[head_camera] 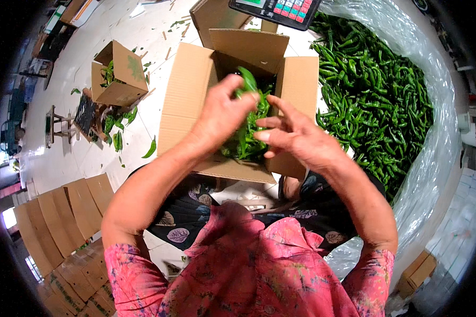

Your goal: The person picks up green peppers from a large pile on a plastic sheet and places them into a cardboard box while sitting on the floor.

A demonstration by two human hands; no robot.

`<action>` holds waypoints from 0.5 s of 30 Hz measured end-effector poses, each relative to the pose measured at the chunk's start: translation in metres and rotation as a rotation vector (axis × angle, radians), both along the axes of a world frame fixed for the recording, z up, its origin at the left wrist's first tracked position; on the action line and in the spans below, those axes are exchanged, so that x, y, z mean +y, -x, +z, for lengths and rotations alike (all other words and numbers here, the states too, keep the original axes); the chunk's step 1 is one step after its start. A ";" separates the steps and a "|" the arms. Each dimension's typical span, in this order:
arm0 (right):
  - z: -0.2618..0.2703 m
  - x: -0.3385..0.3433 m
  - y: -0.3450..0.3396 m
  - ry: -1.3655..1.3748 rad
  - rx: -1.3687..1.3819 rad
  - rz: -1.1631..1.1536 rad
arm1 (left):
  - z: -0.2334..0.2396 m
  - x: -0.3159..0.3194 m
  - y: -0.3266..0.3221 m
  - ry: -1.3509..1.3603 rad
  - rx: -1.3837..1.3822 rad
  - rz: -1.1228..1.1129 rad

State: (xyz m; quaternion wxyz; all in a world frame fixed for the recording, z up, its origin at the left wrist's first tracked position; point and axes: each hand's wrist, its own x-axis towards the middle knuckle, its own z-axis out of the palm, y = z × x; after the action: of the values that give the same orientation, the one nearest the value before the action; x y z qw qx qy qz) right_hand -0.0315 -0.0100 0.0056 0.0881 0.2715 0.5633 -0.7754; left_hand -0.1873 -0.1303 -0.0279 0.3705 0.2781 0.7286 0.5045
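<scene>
An open cardboard box [186,95] with its flaps spread stands before me, with green chili peppers [248,146] inside. Over the box my left hand [232,103] holds a green pepper [247,79] between thumb and fingers; the hand is slightly blurred. My right hand [291,130] is above the box's right side, palm turned inward and fingers apart, with nothing seen in it. To the right lies a large heap of green chili peppers [373,87] on clear plastic sheeting [432,79].
A digital scale's keypad [289,10] is beyond the box. At left are a smaller cardboard box [129,75] with peppers, a small stool [61,123] and loose peppers [118,140] on the floor. Stacked cartons [63,222] stand at lower left, another carton [418,273] at lower right.
</scene>
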 end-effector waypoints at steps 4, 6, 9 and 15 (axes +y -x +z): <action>0.037 0.068 -0.036 -0.170 0.096 -0.018 | 0.016 0.021 0.014 -0.081 -0.281 0.119; 0.034 0.095 -0.061 -0.186 0.185 -0.232 | 0.005 0.012 0.032 0.266 -0.063 -0.160; -0.003 0.134 -0.126 -0.339 0.124 -0.396 | -0.009 0.004 0.018 0.319 0.131 -0.185; -0.249 0.110 -0.355 -0.544 -0.497 -0.632 | 0.000 0.019 -0.014 0.224 0.111 -0.216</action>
State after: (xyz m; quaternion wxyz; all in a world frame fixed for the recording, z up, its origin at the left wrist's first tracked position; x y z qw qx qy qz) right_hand 0.3235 0.0997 -0.2431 -0.0941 0.6193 0.5975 -0.5006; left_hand -0.1731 -0.1112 -0.0280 0.4103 0.3391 0.7656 0.3612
